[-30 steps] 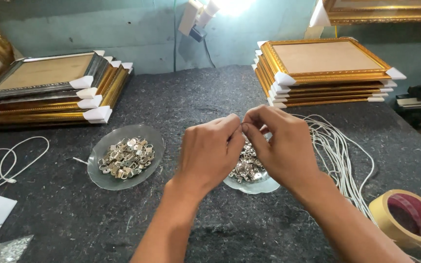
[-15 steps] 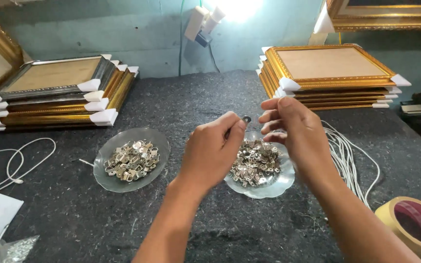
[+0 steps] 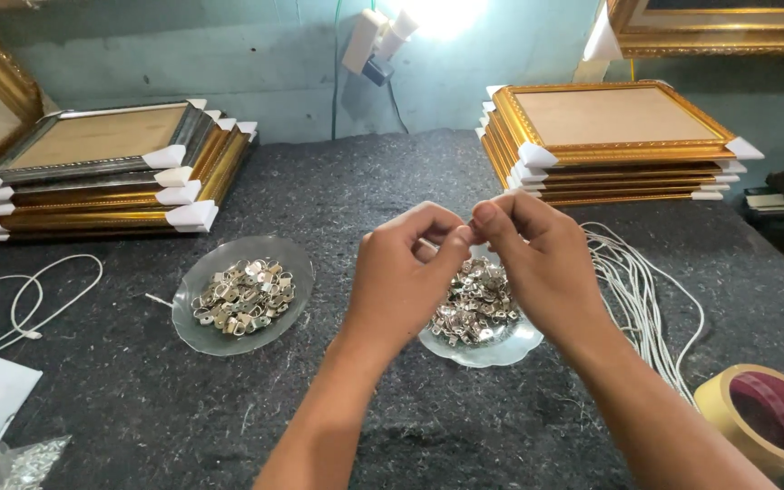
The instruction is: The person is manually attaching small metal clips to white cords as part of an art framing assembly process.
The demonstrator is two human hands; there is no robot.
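Our left hand (image 3: 406, 272) and right hand (image 3: 537, 259) meet fingertip to fingertip over glass dish (image 3: 487, 349) of small metal hangers (image 3: 474, 304); fingers pinched together, held piece too tiny to tell; second dish (image 3: 194, 334) sits left; white cords (image 3: 637, 290) right, tape roll (image 3: 728, 408) near right forearm.

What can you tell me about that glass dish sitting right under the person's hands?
The glass dish is shallow, clear and wavy-rimmed, and rests flat on the dark felt-covered table. It holds a heap of small silvery metal hangers, piled loosely toward its middle. The left hand and right hand meet just above it, fingertips pinched together, hiding its far edge; neither visibly touches the dish. A bundle of white cords lies just to its right.
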